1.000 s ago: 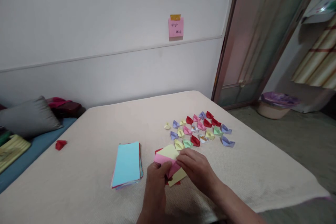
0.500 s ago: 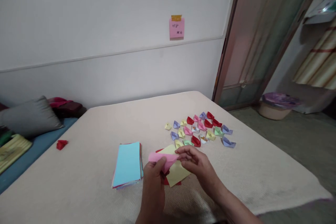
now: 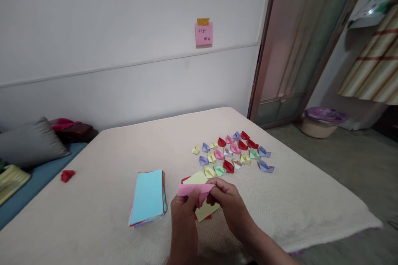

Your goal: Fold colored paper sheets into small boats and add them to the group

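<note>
A folded pink paper (image 3: 190,189), with a straight upper edge and a point hanging down, is held up between both hands. My left hand (image 3: 185,211) grips its left and lower part, thumb on the near face. At its right corner, my right hand (image 3: 228,201) pinches the paper, the fingertips partly hidden. Behind and below lie a pale yellow sheet (image 3: 207,212) and a red sheet (image 3: 184,180), mostly covered by the hands and the pink paper. Several small folded paper boats (image 3: 228,166) in red, pink, yellow, green, purple and white stand just beyond.
A stack of coloured paper (image 3: 147,198), light blue on top, lies left of my hands on the cream-covered bed (image 3: 102,215). A crumpled red paper piece (image 3: 67,175) sits near the left edge. Past that edge is a grey pillow (image 3: 34,143). A tub (image 3: 319,127) stands on the floor at right.
My right hand has closed from loosely spread fingers into a pinch on the pink paper's right corner. The left hand keeps its hold. The whole view has shifted slightly.
</note>
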The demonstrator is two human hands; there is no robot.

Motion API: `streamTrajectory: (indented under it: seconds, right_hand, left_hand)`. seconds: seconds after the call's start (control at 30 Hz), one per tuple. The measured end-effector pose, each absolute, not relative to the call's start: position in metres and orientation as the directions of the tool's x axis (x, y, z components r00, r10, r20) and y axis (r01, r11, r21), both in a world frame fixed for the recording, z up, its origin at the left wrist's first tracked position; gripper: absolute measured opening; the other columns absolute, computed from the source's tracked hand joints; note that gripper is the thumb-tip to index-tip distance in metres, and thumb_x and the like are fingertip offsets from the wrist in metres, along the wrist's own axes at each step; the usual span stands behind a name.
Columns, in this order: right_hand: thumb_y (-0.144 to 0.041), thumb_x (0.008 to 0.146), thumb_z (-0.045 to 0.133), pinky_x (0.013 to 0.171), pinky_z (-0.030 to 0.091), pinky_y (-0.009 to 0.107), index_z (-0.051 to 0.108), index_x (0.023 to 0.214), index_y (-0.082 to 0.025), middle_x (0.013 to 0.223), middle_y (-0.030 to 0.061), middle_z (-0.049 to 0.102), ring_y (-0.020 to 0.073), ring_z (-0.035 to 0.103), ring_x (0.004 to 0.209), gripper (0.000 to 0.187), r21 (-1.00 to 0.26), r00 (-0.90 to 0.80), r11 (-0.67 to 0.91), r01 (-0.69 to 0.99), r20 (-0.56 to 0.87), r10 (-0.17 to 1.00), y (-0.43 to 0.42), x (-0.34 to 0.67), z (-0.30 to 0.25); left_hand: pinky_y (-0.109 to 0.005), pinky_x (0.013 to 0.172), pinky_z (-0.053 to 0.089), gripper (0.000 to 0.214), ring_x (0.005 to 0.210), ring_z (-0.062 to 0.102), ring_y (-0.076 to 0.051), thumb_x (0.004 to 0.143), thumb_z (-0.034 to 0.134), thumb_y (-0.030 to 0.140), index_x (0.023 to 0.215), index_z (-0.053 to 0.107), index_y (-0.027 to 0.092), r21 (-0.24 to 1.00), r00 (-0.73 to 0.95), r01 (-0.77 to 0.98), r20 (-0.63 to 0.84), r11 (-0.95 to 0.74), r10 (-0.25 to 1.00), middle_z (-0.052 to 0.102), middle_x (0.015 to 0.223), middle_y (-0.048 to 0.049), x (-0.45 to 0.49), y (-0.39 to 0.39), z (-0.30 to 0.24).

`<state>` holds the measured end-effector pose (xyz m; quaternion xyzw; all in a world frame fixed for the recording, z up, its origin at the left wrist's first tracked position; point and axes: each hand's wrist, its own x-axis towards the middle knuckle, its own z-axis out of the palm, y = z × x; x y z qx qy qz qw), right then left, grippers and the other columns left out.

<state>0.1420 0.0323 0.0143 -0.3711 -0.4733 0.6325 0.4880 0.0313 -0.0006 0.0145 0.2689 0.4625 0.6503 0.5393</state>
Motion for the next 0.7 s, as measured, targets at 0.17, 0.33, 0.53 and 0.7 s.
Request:
streamTrajectory:
  seconds: [0.17, 0.33, 0.53, 0.7]
  right_hand:
    - [-0.035, 0.085, 0.051, 0.054, 0.036, 0.024, 0.061, 0.072, -0.015, 0.058, 0.0000, 0.055, 0.0119, 0.047, 0.055, 0.026, -0.922, -0.225, -0.115, -0.370, -0.032, 0.974, 0.034, 0.142, 0.013]
    - [-0.041, 0.084, 0.053, 0.052, 0.036, 0.023, 0.058, 0.072, -0.016, 0.059, -0.0006, 0.055, 0.0115, 0.047, 0.054, 0.028, -0.948, -0.240, -0.105, -0.300, -0.032, 0.970, 0.033, 0.140, 0.014]
    - [-0.034, 0.078, 0.062, 0.045, 0.031, 0.022, 0.050, 0.069, -0.018, 0.049, -0.0070, 0.045, 0.0088, 0.038, 0.046, 0.022, -0.968, -0.219, -0.086, -0.238, -0.033, 0.975, 0.029, 0.135, 0.012]
    - [-0.032, 0.078, 0.062, 0.045, 0.028, 0.022, 0.048, 0.066, -0.019, 0.047, -0.0078, 0.042, 0.0084, 0.035, 0.045, 0.022, -0.963, -0.184, -0.072, -0.259, -0.024, 0.983, 0.031, 0.138, 0.010]
  left_hand:
    - [-0.020, 0.048, 0.040, 0.022, 0.050, 0.050, -0.009, 0.073, 0.067, 0.032, 0.065, 0.060, 0.012, 0.870, -0.299, -0.494, -0.181, 0.011, 0.937, 0.056, 0.055, 0.0026, 0.030, 0.000, 0.014]
    - [-0.021, 0.048, 0.042, 0.026, 0.049, 0.054, -0.011, 0.072, 0.068, 0.036, 0.063, 0.060, 0.013, 0.885, -0.339, -0.466, -0.183, 0.004, 0.923, 0.059, 0.054, 0.0027, 0.030, -0.001, 0.017]
    - [-0.026, 0.051, 0.047, 0.026, 0.056, 0.060, -0.016, 0.070, 0.070, 0.037, 0.072, 0.067, 0.012, 0.933, -0.347, -0.360, -0.110, -0.023, 0.931, 0.066, 0.061, -0.0022, 0.036, -0.004, 0.022]
    - [-0.026, 0.052, 0.047, 0.024, 0.052, 0.058, -0.015, 0.068, 0.072, 0.036, 0.072, 0.068, 0.012, 0.919, -0.350, -0.395, -0.150, 0.000, 0.924, 0.064, 0.057, -0.0004, 0.039, -0.005, 0.025]
